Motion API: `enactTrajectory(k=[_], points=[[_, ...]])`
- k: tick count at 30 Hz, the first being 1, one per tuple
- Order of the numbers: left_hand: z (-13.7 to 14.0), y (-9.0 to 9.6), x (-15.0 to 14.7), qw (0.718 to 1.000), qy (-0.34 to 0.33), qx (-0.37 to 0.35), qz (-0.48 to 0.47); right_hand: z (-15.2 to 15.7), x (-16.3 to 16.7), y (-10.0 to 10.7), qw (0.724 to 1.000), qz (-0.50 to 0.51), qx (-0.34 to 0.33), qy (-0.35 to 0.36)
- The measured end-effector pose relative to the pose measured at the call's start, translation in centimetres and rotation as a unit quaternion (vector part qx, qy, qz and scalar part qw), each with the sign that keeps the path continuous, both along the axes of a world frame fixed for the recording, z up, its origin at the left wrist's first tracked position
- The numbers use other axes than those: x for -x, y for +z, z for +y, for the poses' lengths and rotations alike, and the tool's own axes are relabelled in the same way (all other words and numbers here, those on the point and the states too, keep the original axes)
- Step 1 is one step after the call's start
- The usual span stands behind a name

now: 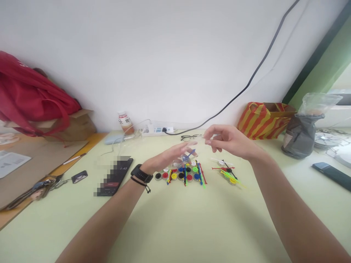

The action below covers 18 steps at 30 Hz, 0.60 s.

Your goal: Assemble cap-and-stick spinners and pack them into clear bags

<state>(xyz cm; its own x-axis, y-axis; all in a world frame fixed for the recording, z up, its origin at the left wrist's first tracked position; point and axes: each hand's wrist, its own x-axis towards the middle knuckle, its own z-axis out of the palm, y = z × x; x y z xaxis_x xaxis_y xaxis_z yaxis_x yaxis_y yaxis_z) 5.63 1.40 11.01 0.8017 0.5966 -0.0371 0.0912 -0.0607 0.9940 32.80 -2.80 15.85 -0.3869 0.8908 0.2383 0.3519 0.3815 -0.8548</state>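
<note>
Several coloured discs [181, 175] lie below the left hand [175, 153] — its fingers loosely curled round a blue arrow piece [188, 157]. The right hand [223, 140] has fingertips nearly meeting; any hold I cannot tell.

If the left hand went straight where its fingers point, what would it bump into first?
The left hand would probably meet the right hand first, though depth is unclear in this one view.

The left hand, [174, 154] wearing a black rectangular wristwatch, [141, 174] hovers over small round multicoloured discs [174, 176] on the pale green surface; [170, 226] the right hand, [226, 140] fingers curled, is raised near thin coloured plastic arrows. [223, 168]
</note>
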Motion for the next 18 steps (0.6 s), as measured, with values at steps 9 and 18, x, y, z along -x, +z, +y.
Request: enactTrajectory(k=[9, 18], points=[[0.0, -1.1, -1.5, 0.974, 0.010, 0.228, -0.007, 0.2, -1.0, 0.0, 0.997, 0.052, 0.017, 0.063], [0.6, -1.7, -1.0, 0.981, 0.101, 0.159, -0.036, 4.5, -5.0, -4.9, 0.959, -0.238, -0.039, -0.152]])
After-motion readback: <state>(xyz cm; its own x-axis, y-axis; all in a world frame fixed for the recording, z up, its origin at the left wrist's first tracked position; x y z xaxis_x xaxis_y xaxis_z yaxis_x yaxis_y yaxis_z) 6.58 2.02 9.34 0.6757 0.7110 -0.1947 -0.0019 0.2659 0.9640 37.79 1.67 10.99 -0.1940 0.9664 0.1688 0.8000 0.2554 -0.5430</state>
